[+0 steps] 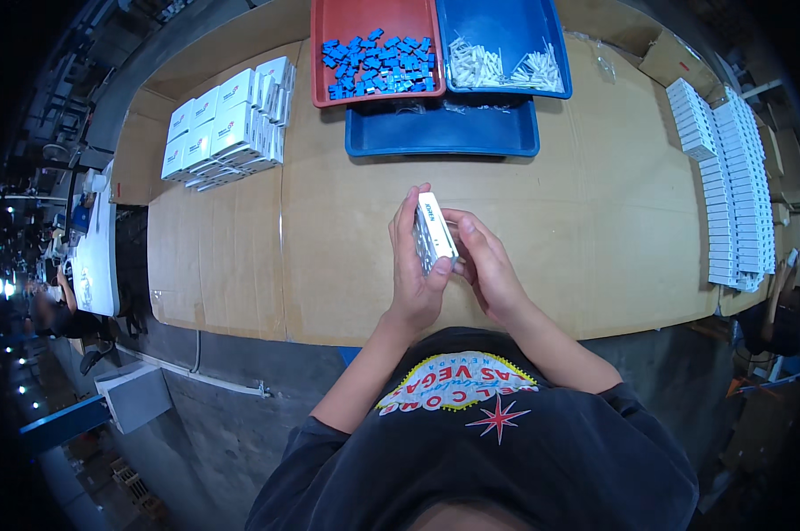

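Above the near part of the table I hold a small flat white box (431, 221) tilted on edge, its narrow printed side turned up. My left hand (415, 279) is closed round it, with the fingers along its left face and the thumb at its near end. Cupped against the box's right side is my right hand (491, 265), its fingers bent in behind the box and partly hidden. What the right fingertips touch on the far side cannot be made out.
Behind my hands stand a red tray (378, 16) of blue pieces (378, 66), a blue tray (506, 18) of white slender pieces (506, 66), and a lower blue tray (444, 142). White boxes (227, 124) are stacked at the left, long white rows of boxes (727, 186) at the right.
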A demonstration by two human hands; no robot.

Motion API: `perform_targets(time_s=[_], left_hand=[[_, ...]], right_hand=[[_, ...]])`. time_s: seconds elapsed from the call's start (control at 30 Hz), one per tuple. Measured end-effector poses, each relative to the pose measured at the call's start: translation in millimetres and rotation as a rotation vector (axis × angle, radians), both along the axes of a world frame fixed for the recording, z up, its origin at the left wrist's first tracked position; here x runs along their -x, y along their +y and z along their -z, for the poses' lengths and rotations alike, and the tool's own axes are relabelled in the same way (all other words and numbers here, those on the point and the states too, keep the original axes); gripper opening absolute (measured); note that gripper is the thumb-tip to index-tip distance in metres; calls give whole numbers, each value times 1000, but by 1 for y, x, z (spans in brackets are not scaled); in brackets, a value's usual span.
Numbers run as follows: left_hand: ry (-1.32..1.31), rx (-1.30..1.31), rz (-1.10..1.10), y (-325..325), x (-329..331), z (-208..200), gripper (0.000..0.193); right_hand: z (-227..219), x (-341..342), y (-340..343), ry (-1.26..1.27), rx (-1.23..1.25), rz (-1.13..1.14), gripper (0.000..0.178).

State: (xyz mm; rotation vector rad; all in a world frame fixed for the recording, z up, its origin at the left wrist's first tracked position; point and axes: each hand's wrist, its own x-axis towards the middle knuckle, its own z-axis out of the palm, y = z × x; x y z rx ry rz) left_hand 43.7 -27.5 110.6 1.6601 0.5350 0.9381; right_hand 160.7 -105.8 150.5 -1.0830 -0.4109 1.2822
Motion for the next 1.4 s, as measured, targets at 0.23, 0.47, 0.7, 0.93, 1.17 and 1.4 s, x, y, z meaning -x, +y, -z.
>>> perform_targets(time_s=[0.23, 0.47, 0.7, 0.93, 1.17, 1.4], left_hand=[[-62, 16, -50, -3, -4, 5, 103], [-35, -117, -179, -4, -4, 9, 94], [-115, -129, -212, -8, -4, 7, 84], [-172, -74, -207, -12, -2, 10, 84], [13, -43, -155, -2, -1, 7, 114], [-160, 831, 61, -6, 1, -8, 84]], right_hand=[[13, 21, 5, 67, -60, 117, 51], [9, 34, 2, -2, -94, 128, 51], [9, 44, -6, -206, -117, 126, 49], [15, 43, -11, -187, -130, 110, 48], [12, 9, -1, -338, -129, -59, 51], [2, -17, -7, -1136, -196, -165, 84]])
